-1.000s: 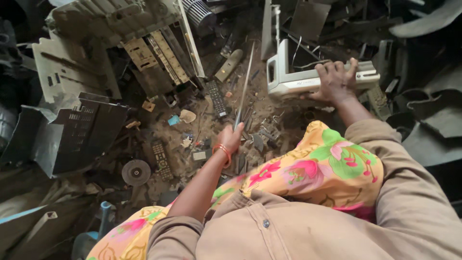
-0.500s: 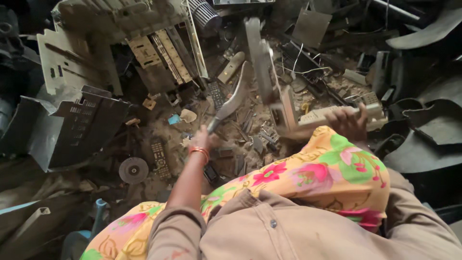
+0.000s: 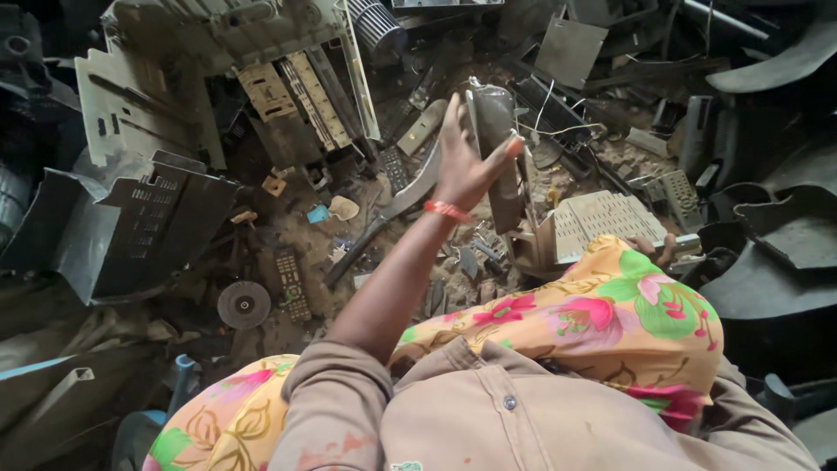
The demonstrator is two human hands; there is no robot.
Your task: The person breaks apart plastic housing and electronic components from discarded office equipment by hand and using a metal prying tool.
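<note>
Left hand [image 3: 465, 166] grips a dark plastic panel [image 3: 499, 148], prying it loose; right hand [image 3: 656, 250], mostly hidden, steadies the vented casing [image 3: 602, 222]

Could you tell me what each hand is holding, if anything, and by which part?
The left hand grips a dark plastic panel along its long edge. The right hand, mostly hidden behind the knee, grasps a beige vented casing at its near edge.

A dark, elongated plastic panel [image 3: 495, 148] is held upright above the scrap-strewn ground, one long edge gripped. A beige perforated casing [image 3: 602, 222] is kept tilted beside the floral-clad knee, its grille facing up.
</note>
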